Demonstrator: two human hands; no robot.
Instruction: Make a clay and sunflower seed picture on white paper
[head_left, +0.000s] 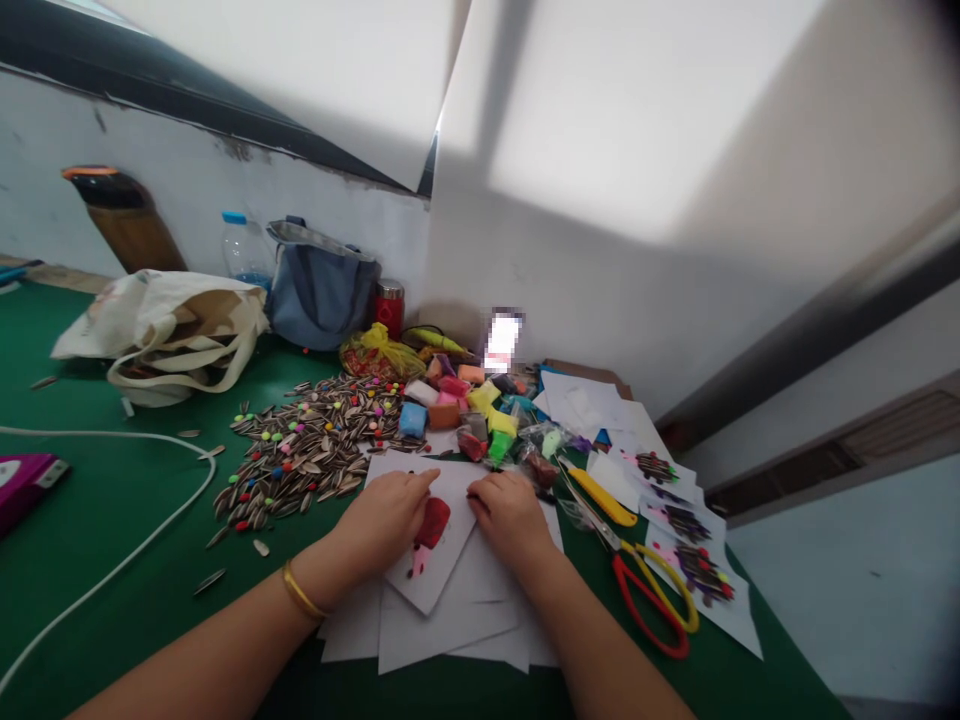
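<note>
A white sheet of paper lies at a slant on a pile of white sheets. On it is a red clay shape joined to a pink clay piece with small dark bits. My left hand rests flat over the sheet's left part, index finger stretched out, partly covering the red clay. At the sheet's right edge my right hand has its fingers curled and pressed together, tips down. Whatever may be between those fingertips is hidden.
Sunflower seeds with coloured beads are heaped left. Bagged clay blocks lie behind the hands. Right are scissors, a yellow cutter and seed-decorated sheets. Bags, bottles and a bright phone stand behind; a white cable crosses left.
</note>
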